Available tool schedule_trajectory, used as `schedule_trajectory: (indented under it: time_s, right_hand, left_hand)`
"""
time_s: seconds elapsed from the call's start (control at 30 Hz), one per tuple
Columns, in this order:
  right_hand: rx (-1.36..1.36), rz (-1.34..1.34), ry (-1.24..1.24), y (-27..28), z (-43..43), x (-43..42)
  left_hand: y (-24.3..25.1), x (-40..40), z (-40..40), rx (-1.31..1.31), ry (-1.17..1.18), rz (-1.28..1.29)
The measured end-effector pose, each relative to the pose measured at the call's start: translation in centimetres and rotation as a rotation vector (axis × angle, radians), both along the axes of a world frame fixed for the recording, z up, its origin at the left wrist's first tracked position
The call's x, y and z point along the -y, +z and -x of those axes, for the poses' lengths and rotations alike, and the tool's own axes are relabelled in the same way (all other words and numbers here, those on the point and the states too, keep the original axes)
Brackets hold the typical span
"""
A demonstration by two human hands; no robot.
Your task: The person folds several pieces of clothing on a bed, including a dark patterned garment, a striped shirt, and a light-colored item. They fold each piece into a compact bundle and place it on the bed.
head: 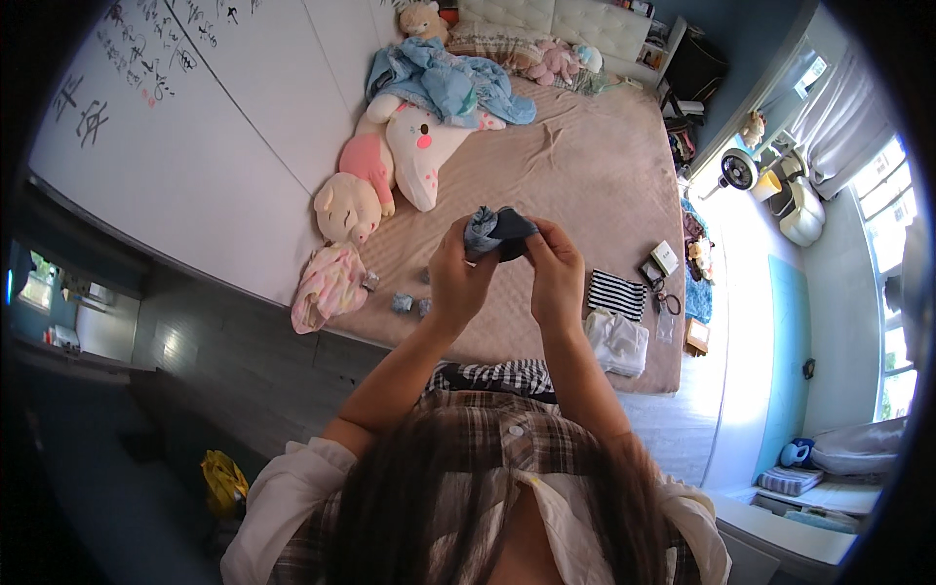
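Note:
Both of my hands hold a small bundle of dark and grey-blue cloth (510,232) above the bed. My left hand (461,281) grips its lighter, bunched side, and my right hand (556,270) pinches the dark edge on the other side. What kind of cloth item it is, I cannot tell. On the bed beyond my left hand lie several small grey-blue bundles (402,303), partly hidden by that hand. To the right of my right hand are a black-and-white striped cloth (616,295) and a folded white cloth (618,342).
Plush toys (349,207), a blue crumpled cloth (446,80) and a pink patterned cloth (330,287) lie along the bed's left side. A small white box (664,257) and a clear plastic bag (665,327) are near the right edge. A fan (738,170) stands beyond the bed (578,161).

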State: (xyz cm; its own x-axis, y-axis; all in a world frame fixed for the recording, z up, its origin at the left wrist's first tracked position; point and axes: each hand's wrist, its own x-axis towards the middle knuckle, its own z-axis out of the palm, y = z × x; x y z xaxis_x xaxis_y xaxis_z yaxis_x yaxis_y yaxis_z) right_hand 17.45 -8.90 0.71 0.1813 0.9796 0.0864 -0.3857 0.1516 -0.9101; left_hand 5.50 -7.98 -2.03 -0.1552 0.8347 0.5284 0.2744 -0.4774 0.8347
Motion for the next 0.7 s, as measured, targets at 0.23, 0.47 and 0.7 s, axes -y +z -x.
schedule_trajectory:
  time_s: [0.23, 0.47, 0.7]
  right_hand:
    - [-0.521, 0.191, 0.328, -1.4, -0.7, -0.9]
    - [-0.347, 0.049, 0.150, -3.5, -0.3, -0.9]
    - [-0.299, 0.057, 0.149, -1.0, 0.0, 1.8]
  left_hand:
    - [-0.6, 0.4, -0.3, 0.401, -0.199, 0.275]
    - [1.5, 1.2, -0.6, 0.932, -0.457, 0.558]
    - [1.4, 2.2, 0.6, 0.987, -0.705, 0.602]
